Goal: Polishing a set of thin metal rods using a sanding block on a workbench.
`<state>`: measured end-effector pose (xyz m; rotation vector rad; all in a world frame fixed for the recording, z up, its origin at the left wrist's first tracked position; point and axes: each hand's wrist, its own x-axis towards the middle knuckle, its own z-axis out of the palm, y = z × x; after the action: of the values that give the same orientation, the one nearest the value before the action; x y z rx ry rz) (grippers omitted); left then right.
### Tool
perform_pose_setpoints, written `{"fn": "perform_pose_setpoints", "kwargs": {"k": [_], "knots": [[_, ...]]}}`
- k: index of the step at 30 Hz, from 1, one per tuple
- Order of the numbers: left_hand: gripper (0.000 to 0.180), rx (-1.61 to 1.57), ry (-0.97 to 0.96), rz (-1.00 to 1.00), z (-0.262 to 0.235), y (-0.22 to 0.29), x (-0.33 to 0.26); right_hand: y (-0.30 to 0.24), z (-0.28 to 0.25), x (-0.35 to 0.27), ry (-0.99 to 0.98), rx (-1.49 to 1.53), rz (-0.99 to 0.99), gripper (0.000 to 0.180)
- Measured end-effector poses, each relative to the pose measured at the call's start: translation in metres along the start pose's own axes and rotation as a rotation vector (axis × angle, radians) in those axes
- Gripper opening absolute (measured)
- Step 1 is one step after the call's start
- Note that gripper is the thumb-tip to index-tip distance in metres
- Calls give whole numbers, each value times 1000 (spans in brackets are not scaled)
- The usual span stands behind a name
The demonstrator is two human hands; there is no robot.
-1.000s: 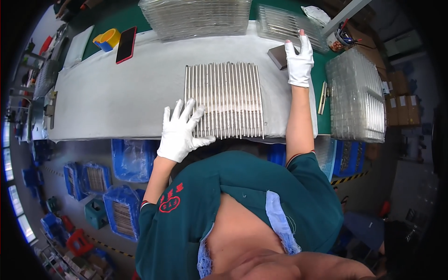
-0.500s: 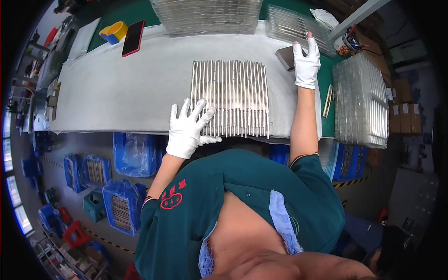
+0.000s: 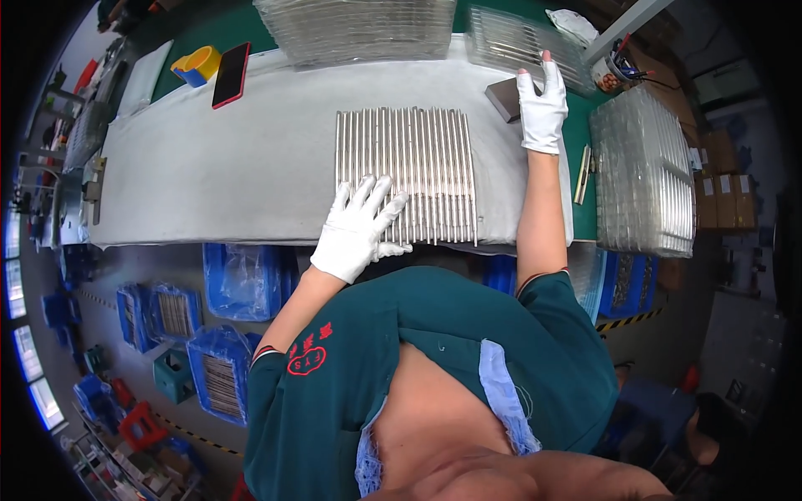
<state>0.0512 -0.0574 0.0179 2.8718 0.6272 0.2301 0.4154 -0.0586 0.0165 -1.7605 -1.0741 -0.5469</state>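
Two gloves, one block

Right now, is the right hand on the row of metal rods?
No, the gloved right hand is beside the dark rectangular block, to the right of the metal rods.

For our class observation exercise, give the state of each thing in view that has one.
Slim silver metal rods, lying side by side
White-gloved left hand, open, fingers over rods
White-gloved right hand, open, beside dark rectangular block
Red-edged black phone, screen dark
Clear plastic trays, stacked
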Motion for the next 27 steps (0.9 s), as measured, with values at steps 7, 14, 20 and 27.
{"fn": "perform_pose_setpoints", "kwargs": {"k": [7,14,20,27], "knots": [[89,-84,-30,91,-6,11,13,4,4,0,18,18,-40,56],[78,-126,-10,278,9,32,38,1,2,0,10,37,-42,56],[75,-89,21,271,16,29,39,-2,1,2,30,16,-62,55],[72,-125,-15,343,11,36,46,1,3,0,46,-5,-63,55]]}}
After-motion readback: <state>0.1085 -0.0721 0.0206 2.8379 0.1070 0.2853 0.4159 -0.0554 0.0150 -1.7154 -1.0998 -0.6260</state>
